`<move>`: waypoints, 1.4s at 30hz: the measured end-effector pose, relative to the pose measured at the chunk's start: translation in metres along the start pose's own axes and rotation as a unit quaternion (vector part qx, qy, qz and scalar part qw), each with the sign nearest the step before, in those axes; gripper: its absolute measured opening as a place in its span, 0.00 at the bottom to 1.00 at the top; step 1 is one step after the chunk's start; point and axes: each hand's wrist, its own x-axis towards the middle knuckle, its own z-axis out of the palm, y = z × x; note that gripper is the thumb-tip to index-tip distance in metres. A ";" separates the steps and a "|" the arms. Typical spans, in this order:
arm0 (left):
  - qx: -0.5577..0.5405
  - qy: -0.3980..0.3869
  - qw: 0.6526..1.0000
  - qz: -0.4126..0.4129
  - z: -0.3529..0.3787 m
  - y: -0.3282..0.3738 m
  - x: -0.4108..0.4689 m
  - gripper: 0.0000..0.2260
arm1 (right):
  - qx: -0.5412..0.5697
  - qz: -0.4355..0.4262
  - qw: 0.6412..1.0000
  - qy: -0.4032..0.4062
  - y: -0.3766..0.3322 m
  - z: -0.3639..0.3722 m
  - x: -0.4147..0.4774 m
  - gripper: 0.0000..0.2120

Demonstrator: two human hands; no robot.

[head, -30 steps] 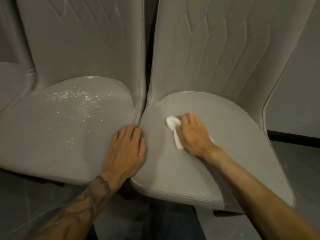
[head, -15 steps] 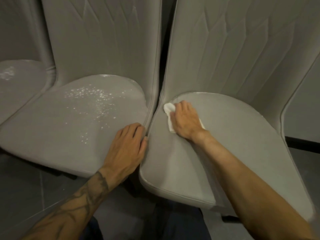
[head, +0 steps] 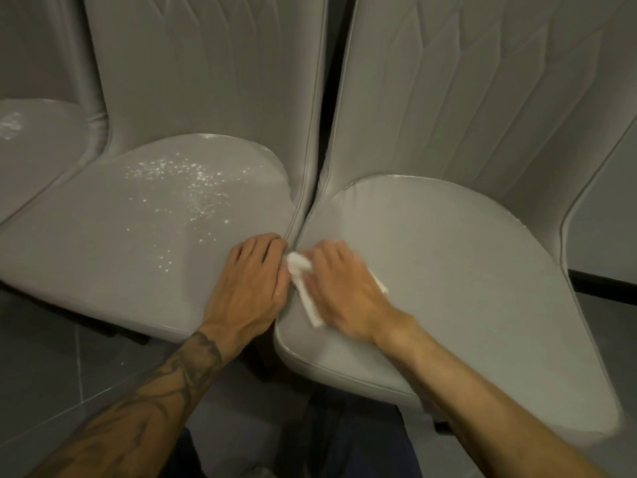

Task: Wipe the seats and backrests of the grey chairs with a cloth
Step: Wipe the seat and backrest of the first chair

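Two grey chairs stand side by side. My right hand (head: 339, 288) lies flat on a white cloth (head: 305, 291) and presses it onto the left part of the right chair's seat (head: 465, 288), near the gap between the chairs. Blur smears this hand. My left hand (head: 251, 288) rests flat with straight fingers on the right edge of the middle chair's seat (head: 103, 253). That seat carries white specks (head: 186, 188). Quilted backrests (head: 465, 98) rise behind both seats.
A third grey seat (head: 38, 150) with a few white specks shows at the far left. Dark tiled floor (head: 51, 367) lies below the seats. A grey wall panel with a dark skirting strip (head: 606, 284) is at the right.
My right hand slid the cloth from the seat's back left corner forward along the left edge, close beside my left hand. My left hand stayed in place on the middle seat.
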 end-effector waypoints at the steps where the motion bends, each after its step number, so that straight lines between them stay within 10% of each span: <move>1: -0.011 -0.005 1.000 -0.002 -0.001 0.000 0.000 0.21 | 0.015 -0.026 1.000 -0.008 -0.005 -0.003 -0.016 0.13; 7: -0.018 -0.003 1.000 -0.006 -0.006 0.004 -0.001 0.19 | -0.008 0.088 0.996 0.021 0.013 -0.017 -0.017 0.15; 13: -0.020 0.001 1.000 -0.003 -0.002 0.002 -0.002 0.17 | 0.001 0.020 1.000 0.006 -0.029 -0.016 -0.068 0.13; 20: -0.002 -0.010 1.000 0.001 -0.004 0.000 -0.001 0.19 | -0.065 0.222 0.970 0.077 0.000 -0.029 -0.125 0.14; 27: 0.017 -0.009 1.000 0.014 0.003 -0.004 -0.001 0.22 | -0.026 0.132 0.989 0.061 -0.036 -0.013 -0.095 0.14; 34: 0.028 0.012 0.999 0.013 0.004 -0.001 0.000 0.21 | -0.108 0.333 0.933 0.088 0.031 -0.049 -0.180 0.13; 42: 0.026 -0.009 1.000 0.009 0.002 0.000 -0.003 0.22 | -0.029 0.203 0.976 0.070 -0.002 -0.013 -0.059 0.12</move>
